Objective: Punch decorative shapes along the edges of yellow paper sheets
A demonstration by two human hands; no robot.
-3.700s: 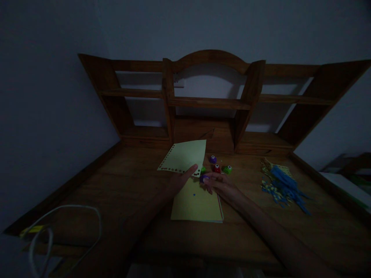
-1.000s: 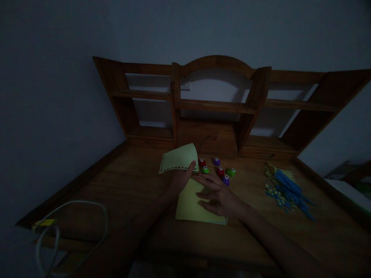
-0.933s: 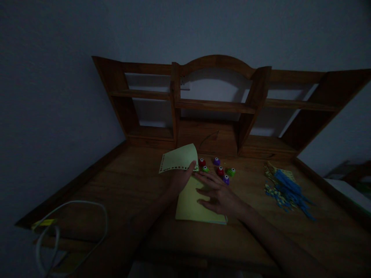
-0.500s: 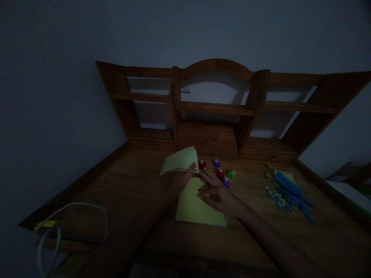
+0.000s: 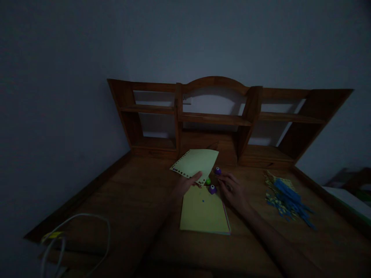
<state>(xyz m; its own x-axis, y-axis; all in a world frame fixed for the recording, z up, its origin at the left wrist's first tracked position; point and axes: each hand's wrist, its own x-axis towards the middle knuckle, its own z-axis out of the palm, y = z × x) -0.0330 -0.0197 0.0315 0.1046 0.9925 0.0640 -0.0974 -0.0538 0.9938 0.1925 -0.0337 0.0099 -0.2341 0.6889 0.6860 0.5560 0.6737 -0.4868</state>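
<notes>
My left hand [image 5: 185,186] is closed on a pale yellow sheet of paper [image 5: 197,162], thumb on top, with a row of punched holes along its near and left edges. My right hand [image 5: 234,193] is half curled, fingertips together beside the small craft punches; whether anything is in them is too dark to make out. Close by stand a purple craft punch [image 5: 212,189], a second one [image 5: 217,170] farther back and a green craft punch [image 5: 208,181] partly behind the sheet. Below the hands lies a stack of yellow paper [image 5: 204,216] with a tiny blue bit [image 5: 203,200] on it.
On the right of the wooden desk [image 5: 139,193] lies a pile of blue and yellow paper strips [image 5: 290,197]. A wooden shelf unit [image 5: 214,119] stands along the back. A white cable [image 5: 108,231] loops at the lower left.
My left hand has turned the sheet and shifted it right, over part of the punches. My right hand has moved off the paper stack to the right, its fingers drawing together. The camera view has shifted.
</notes>
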